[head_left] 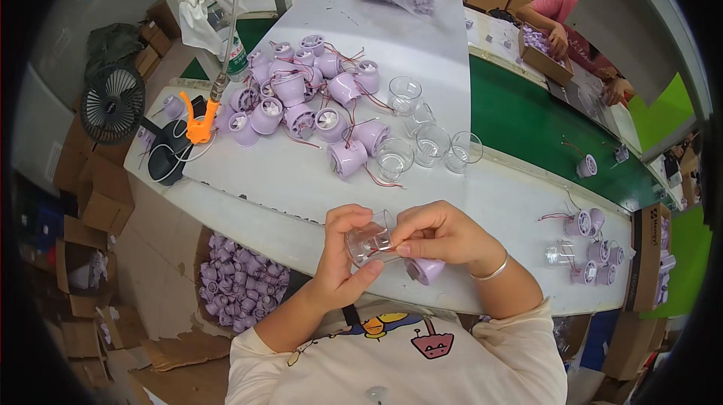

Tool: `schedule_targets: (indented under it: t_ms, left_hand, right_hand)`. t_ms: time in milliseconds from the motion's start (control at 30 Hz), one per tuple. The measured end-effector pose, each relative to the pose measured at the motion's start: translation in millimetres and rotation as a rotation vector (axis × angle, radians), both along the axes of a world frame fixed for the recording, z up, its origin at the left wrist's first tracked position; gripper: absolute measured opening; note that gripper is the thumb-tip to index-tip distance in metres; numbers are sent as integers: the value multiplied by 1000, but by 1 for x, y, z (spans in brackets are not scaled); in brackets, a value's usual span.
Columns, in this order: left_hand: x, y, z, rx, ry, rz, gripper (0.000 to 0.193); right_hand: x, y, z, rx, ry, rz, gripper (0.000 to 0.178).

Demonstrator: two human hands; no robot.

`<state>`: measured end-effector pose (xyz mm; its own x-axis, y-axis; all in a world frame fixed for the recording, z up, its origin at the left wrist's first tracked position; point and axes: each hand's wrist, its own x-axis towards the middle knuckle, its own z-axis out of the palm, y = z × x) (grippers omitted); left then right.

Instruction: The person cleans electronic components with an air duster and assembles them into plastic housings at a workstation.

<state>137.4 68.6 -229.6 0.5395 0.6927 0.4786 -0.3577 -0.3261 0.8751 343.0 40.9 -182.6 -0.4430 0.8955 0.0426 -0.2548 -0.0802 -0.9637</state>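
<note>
My left hand (344, 251) is wrapped round a clear plastic cup (367, 240), tilted on its side near the table's front edge. Close against it, my right hand (437, 233) pinches thin red wires at the cup's side. Those wires appear to run to a lilac motor housing (425, 270) that hangs under my right fingers, partly hidden by them. Beyond my hands lies a heap of lilac housings (288, 89) with red wires and white fan-like parts. Several clear cups (432, 145) stand to the right of that heap, one of them lying over.
An orange-handled hanging tool (200, 123) and a black fan (113, 104) are at left. A box of lilac parts (242, 284) sits below the table edge. A green conveyor belt (527, 138) carries a housing at right. Across it, a person's hand (557, 42) reaches into a carton (544, 59).
</note>
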Motion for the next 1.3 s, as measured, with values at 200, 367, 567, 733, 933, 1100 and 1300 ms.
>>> schedule_targets:
  t_ms: [200, 367, 567, 733, 933, 1100, 1300]
  left_hand:
    - [-2, 6, 6, 105, 205, -22, 52]
    - [1, 8, 18, 160, 241, 63, 42]
    - [-5, 12, 10, -59, -128, 181, 46]
    - [-5, 16, 13, -93, -375, 55, 45]
    - [-12, 12, 16, -53, -424, 84, 46]
    - [-15, 5, 6, -158, -309, 216, 53]
    - [5, -6, 19, -334, -165, 200, 103]
  right_hand:
    - [-10, -7, 5, 171, -278, -165, 14]
    - [-20, -15, 11, 76, -319, -287, 18]
    - [-7, -9, 6, 205, -233, -579, 15]
    - [-3, 7, -21, -391, -10, -261, 54]
    - [-16, 1, -22, -563, 326, 262, 55]
    - [-11, -5, 7, 168, -166, -196, 59]
    - [-29, -10, -13, 869, -547, -420, 68]
